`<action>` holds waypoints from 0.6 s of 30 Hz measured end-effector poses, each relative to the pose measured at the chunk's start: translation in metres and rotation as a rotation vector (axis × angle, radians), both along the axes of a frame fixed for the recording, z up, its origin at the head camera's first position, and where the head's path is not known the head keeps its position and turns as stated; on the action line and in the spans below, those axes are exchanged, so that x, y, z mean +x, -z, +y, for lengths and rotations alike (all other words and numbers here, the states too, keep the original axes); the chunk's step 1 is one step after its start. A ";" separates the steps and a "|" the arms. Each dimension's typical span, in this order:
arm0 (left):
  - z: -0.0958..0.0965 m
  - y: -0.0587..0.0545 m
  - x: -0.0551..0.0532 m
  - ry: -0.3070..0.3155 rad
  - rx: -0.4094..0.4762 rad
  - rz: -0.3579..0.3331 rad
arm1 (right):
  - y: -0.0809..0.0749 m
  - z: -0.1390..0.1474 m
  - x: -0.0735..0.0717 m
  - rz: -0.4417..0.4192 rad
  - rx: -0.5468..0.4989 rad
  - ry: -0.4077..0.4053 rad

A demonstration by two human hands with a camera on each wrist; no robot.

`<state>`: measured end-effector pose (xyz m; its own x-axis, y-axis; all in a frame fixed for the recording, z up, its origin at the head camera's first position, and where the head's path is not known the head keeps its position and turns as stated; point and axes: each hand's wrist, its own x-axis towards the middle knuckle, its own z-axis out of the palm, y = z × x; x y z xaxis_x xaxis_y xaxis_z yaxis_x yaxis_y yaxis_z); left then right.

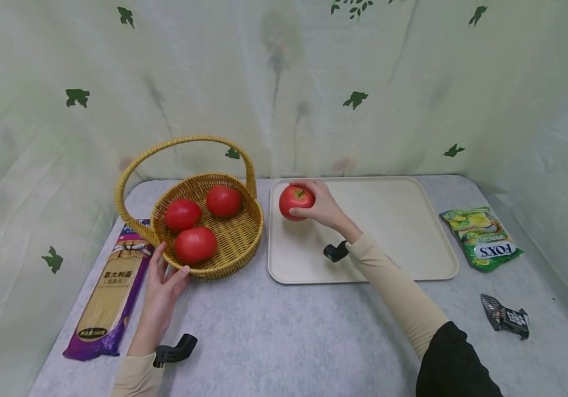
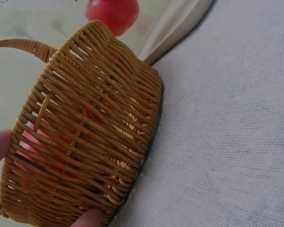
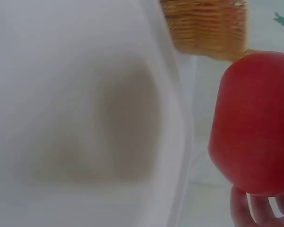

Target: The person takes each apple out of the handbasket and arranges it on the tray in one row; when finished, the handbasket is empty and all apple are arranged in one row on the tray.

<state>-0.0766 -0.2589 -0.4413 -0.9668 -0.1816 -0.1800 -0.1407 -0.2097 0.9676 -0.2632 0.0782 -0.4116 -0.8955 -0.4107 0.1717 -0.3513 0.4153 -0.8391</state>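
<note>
My right hand (image 1: 320, 205) holds a red apple (image 1: 294, 203) by its sides above the left end of the cream tray (image 1: 373, 231). In the right wrist view the apple (image 3: 255, 125) is raised off the tray, with fingertips under its lower end and a shadow on the tray floor. At the left, my left hand (image 1: 161, 295) grips the near-left side of a wicker basket (image 1: 236, 242), its thumb and fingers at the rim. Three red apples (image 1: 196, 245) lie inside. The left wrist view shows fingertips against the woven wall (image 2: 85, 137).
Left of the basket lies a purple spaghetti packet (image 1: 110, 292), partly under the basket handle (image 1: 185, 141). Right of the tray are a green FOX'S candy bag (image 1: 482, 237) and a small black wrapped packet (image 1: 506, 317). A pale patterned curtain (image 1: 284, 99) surrounds the table.
</note>
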 end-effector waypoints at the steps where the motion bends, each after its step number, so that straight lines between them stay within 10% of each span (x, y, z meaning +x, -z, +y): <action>1: 0.000 0.000 0.000 0.000 0.000 -0.001 | 0.003 0.001 -0.001 -0.008 0.023 0.007; 18: -0.001 0.000 0.000 0.008 -0.023 -0.008 | 0.026 0.000 -0.003 0.029 0.157 -0.154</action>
